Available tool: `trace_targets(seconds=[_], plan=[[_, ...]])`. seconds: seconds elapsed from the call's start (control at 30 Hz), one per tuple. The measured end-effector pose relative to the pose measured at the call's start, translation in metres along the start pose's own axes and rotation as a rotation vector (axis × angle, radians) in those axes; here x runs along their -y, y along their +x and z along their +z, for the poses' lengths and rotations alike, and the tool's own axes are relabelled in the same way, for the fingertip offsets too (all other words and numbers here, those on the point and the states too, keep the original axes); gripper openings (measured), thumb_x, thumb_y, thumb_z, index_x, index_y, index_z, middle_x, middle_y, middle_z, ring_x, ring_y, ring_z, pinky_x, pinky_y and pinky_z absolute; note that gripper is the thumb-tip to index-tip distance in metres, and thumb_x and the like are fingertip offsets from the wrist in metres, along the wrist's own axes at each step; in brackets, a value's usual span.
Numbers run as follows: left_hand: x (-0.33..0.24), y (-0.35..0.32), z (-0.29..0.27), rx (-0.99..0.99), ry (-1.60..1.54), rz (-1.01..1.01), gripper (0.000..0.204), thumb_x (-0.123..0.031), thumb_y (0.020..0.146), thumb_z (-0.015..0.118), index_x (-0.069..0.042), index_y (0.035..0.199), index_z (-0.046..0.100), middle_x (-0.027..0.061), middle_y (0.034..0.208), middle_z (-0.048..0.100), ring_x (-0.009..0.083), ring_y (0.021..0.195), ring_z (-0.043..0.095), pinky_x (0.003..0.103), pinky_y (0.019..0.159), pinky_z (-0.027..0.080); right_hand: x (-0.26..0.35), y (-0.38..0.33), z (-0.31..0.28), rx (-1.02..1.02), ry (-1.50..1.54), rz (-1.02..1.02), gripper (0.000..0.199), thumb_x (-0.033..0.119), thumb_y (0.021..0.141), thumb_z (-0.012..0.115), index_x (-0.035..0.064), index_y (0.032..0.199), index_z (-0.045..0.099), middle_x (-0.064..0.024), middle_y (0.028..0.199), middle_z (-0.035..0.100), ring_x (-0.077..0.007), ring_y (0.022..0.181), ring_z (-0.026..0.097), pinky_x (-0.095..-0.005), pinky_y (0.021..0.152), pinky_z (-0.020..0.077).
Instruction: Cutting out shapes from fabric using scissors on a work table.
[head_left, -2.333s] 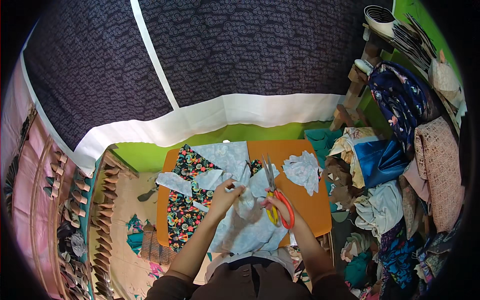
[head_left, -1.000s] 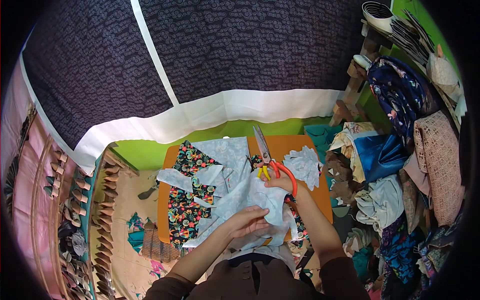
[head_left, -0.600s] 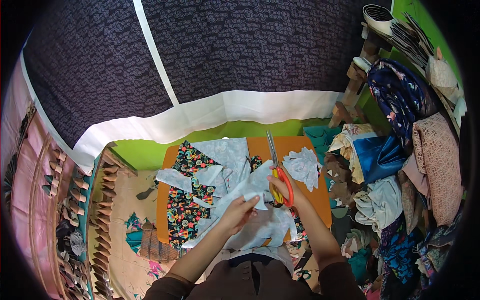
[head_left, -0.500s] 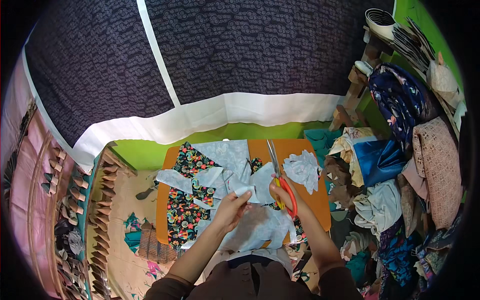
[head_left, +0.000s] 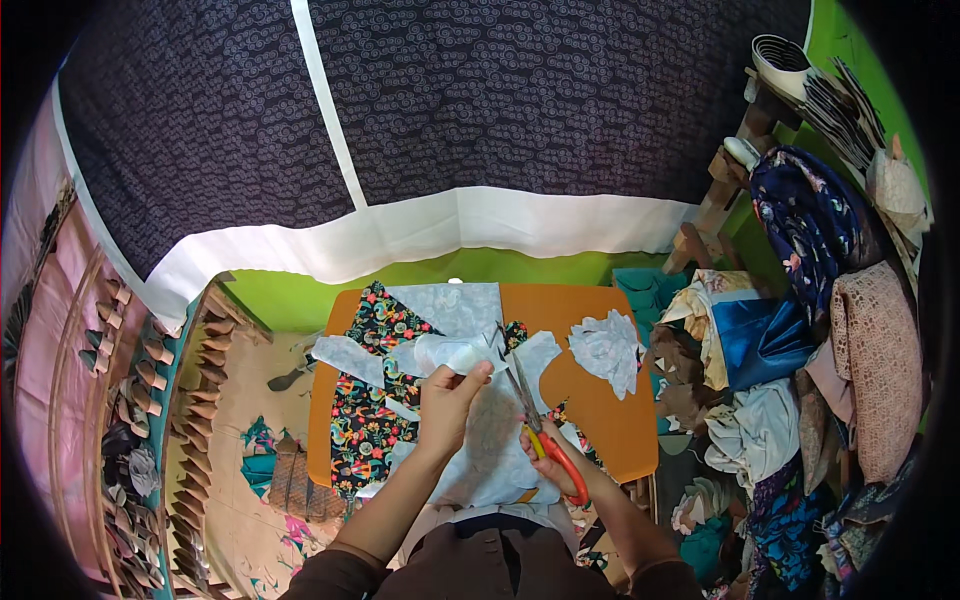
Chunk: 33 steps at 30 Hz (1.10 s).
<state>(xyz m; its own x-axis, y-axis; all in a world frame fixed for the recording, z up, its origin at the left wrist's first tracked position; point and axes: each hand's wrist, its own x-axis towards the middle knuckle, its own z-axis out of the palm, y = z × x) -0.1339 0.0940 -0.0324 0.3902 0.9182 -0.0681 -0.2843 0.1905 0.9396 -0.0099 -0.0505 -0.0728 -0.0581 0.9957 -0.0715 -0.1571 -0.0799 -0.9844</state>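
Observation:
My left hand (head_left: 449, 405) pinches a small piece of pale fabric (head_left: 447, 352) above the table. In my right hand (head_left: 548, 460) are scissors (head_left: 527, 400) with red and yellow handles. Their blades point up and left, parted at the tips, close to the edge of the held piece; whether they touch it I cannot tell. Under both hands lies floral-printed black fabric (head_left: 365, 440) with a pale reverse side (head_left: 490, 455). A loose pale piece (head_left: 537, 360) lies right of the blades, and another pale strip (head_left: 347, 360) lies at the left.
The orange-brown table (head_left: 640, 440) has a crumpled pale cloth (head_left: 605, 350) on its right. Heaped fabrics (head_left: 755, 430) crowd the right side. Racks of shoe-shaped forms (head_left: 205, 400) stand at the left. A dark patterned curtain (head_left: 500, 100) hangs behind. Scraps (head_left: 262, 480) lie on the floor.
The scissors have swung from pointing upward to pointing up-left, and their blades have parted near the held fabric. My left hand has moved slightly up and left with the piece.

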Motion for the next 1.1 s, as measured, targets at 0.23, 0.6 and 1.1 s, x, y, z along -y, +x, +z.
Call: trace_targets(seconds=[0.23,0.6,1.1], plan=[[0.009,-0.004,0.002,0.02,0.112,0.047,0.017,-0.017,0.075,0.067,-0.001,0.08,0.062,0.0021,0.069,0.062,0.0054,0.06,0.054,0.018,0.056,0.04,0.016,0.009,0.007,0.009,-0.07,0.03,0.096,0.07,0.065,0.05,0.0043,0.129,0.022,0.0,0.094,0.037,-0.0069,0.078,0.035,-0.0171,0.067,0.0328],[0.006,-0.011,0.003,0.04,0.249,0.138,0.019,-0.019,0.074,0.068,-0.001,0.077,0.062,0.0036,0.065,0.062,0.0038,0.055,0.053,0.017,0.049,0.038,0.024,0.008,0.006,-0.017,-0.105,0.062,0.103,0.078,0.059,0.045,0.0007,0.125,0.027,0.0005,0.085,0.035,-0.0055,0.07,0.033,-0.0171,0.062,0.0322],[0.002,-0.008,0.0,0.094,0.216,0.123,0.019,-0.02,0.074,0.068,-0.002,0.075,0.06,0.0021,0.063,0.061,0.0027,0.054,0.049,0.017,0.048,0.034,0.022,0.001,-0.003,-0.037,0.028,0.12,0.057,0.041,0.079,0.055,0.0012,0.117,0.041,0.002,0.071,0.042,-0.005,0.058,0.039,-0.0155,0.053,0.0363]])
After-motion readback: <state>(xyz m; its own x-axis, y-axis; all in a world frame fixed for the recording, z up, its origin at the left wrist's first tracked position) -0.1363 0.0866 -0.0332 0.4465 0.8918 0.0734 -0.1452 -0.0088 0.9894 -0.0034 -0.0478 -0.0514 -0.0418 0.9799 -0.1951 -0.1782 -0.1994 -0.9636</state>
